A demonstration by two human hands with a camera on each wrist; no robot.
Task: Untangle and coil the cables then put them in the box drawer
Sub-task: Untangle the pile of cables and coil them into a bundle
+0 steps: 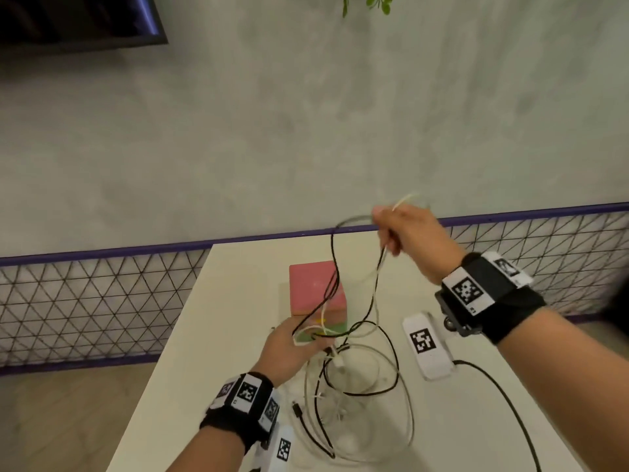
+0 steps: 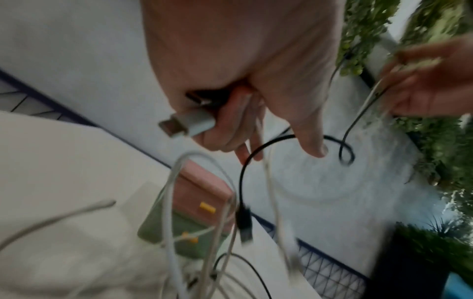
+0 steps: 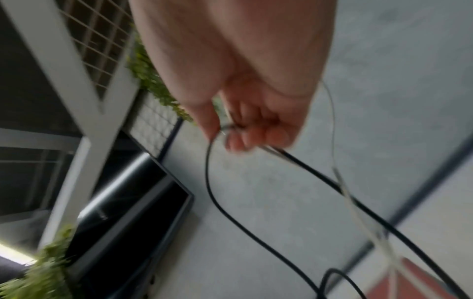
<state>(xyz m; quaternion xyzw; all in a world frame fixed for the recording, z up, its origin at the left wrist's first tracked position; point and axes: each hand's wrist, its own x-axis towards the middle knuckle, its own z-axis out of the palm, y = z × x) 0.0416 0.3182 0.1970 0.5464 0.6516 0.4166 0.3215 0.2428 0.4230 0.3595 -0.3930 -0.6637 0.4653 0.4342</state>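
Note:
A tangle of black and white cables (image 1: pixel 357 379) lies on the white table (image 1: pixel 238 301) in front of a pink and green box with drawers (image 1: pixel 315 291). My right hand (image 1: pixel 401 229) is raised above the table and grips loops of a black cable (image 3: pixel 222 204) and a thin white cable (image 3: pixel 358 210). My left hand (image 1: pixel 292 345) is low, just in front of the box, and holds cable strands with a white USB plug (image 2: pixel 188 124) in its curled fingers. A black plug (image 2: pixel 244 226) dangles below it. The box drawers look closed.
White tagged devices lie on the table: one (image 1: pixel 427 345) to the right of the cables with a black lead (image 1: pixel 503 400) running off the front edge, another (image 1: pixel 280 447) by my left wrist. A mesh fence (image 1: pixel 85 308) and grey wall stand behind.

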